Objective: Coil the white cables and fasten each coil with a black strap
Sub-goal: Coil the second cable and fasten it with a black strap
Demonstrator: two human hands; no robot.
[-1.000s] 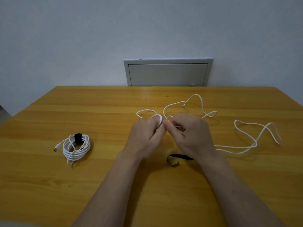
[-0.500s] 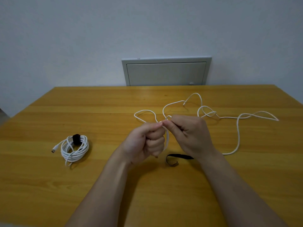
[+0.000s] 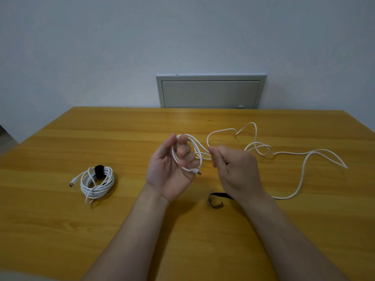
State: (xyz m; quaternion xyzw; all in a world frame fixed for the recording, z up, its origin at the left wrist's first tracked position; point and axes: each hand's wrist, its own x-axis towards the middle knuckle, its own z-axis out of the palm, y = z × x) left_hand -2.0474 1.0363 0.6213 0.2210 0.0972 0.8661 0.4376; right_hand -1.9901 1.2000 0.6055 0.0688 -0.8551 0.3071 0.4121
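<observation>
Thin white cable (image 3: pixel 292 152): a few loops sit round the curled fingers of our left hand (image 3: pixel 172 169), which is palm up and holding them, with the plug end (image 3: pixel 194 170) hanging at the palm's edge. Our right hand (image 3: pixel 235 171) pinches the same cable between thumb and forefinger, just beside the loops. The slack trails right in loose bends. As we judge it, we should lay even turns and ease out the crossed bends before they reach the hand. The short black fabric strap (image 3: pixel 216 199) lies near the right wrist on the yellow wooden table (image 3: pixel 60 230). A coiled white cable bound with a black strap (image 3: pixel 97 183) lies well to the left.
</observation>
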